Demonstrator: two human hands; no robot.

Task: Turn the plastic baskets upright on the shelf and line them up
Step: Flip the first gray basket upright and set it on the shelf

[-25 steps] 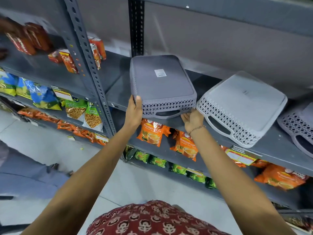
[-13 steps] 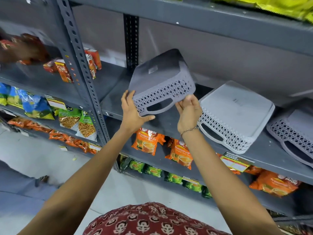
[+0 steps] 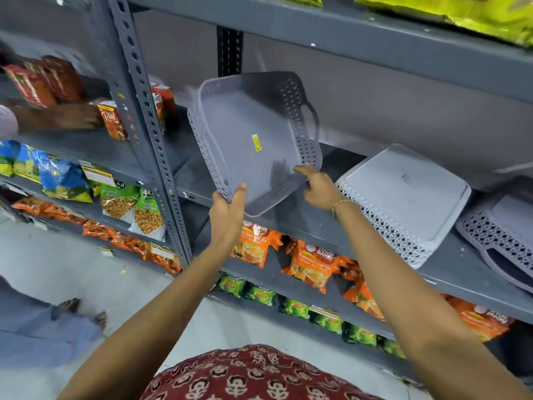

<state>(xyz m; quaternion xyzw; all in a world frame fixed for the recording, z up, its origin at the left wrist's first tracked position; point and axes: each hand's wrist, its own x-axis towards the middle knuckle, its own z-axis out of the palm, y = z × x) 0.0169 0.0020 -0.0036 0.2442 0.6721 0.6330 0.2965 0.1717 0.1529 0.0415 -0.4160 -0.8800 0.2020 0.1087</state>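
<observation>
Since the earlier frame the grey basket (image 3: 253, 140) has flipped open-side-out above the shelf (image 3: 317, 226), left hand (image 3: 227, 215) clenched on its rim, right hand (image 3: 320, 186) released beside it; light, stiff plastic, best held by rims.

Head camera faces the shelf (image 3: 288, 223) closely, edges somewhat blurred.

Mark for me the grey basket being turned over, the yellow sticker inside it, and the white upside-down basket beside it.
grey basket (image 3: 230, 145): head view, on its inner floor.
yellow sticker (image 3: 256, 143): head view, at the sticker's middle.
white basket (image 3: 403, 192): head view, on its upturned bottom.
</observation>
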